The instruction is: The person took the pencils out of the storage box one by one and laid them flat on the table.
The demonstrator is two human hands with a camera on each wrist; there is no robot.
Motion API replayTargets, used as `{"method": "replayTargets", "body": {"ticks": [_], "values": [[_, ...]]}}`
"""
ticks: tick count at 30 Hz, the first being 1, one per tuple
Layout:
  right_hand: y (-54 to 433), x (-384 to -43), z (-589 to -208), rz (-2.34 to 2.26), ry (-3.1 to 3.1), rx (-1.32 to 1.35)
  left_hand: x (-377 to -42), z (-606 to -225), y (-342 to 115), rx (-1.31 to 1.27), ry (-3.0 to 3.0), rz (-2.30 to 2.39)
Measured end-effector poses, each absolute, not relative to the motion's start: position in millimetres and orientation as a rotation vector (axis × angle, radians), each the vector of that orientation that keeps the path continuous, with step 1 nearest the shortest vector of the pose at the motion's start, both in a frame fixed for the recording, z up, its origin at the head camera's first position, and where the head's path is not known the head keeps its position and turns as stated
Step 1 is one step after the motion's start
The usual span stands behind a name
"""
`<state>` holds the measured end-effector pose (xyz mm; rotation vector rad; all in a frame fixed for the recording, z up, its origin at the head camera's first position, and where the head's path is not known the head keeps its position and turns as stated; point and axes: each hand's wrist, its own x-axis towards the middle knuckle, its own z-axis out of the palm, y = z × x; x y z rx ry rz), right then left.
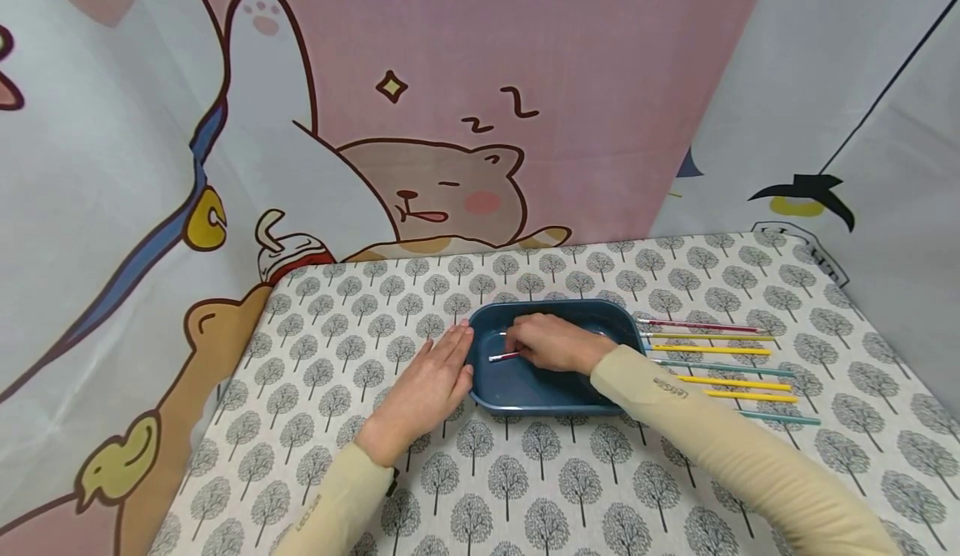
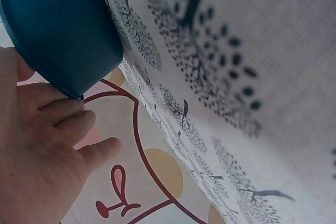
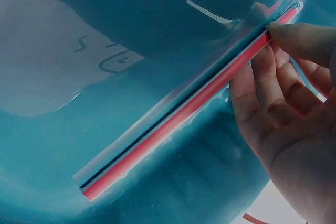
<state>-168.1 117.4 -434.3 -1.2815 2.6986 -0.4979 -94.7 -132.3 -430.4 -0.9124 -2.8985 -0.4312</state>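
Observation:
A dark blue rectangular basin (image 1: pixel 517 393) sits on the tree-patterned cloth, its inner surface glossy with reflections. Inside it, my right hand (image 1: pixel 551 343) pinches a slim red-and-white pencil (image 1: pixel 506 357) between thumb and fingers. From the right wrist view, this pencil (image 3: pixel 178 116) runs diagonally low over the shiny bottom, with the thumb near one end. My left hand (image 1: pixel 427 385) lies against the basin's left rim, fingers extended. In the left wrist view those fingers (image 2: pixel 68 111) touch the rim from outside, the fingertips slightly bent.
Several pencils lie roughly parallel on the cloth right of the basin: a red one (image 1: pixel 705 325), yellow ones (image 1: pixel 738 385) and green ones (image 1: pixel 727 368). My right forearm crosses over some of them. A cartoon-printed curtain (image 1: pixel 585 81) rises behind the table.

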Motion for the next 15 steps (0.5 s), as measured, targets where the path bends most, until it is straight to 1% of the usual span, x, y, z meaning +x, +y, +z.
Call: {"method": "replayTargets", "body": {"ticks": [15], "values": [[120,-167,-421,-0.551,2.734,-1.312,-94,-430,-133,-0.916,-2.900,-0.438]]}}
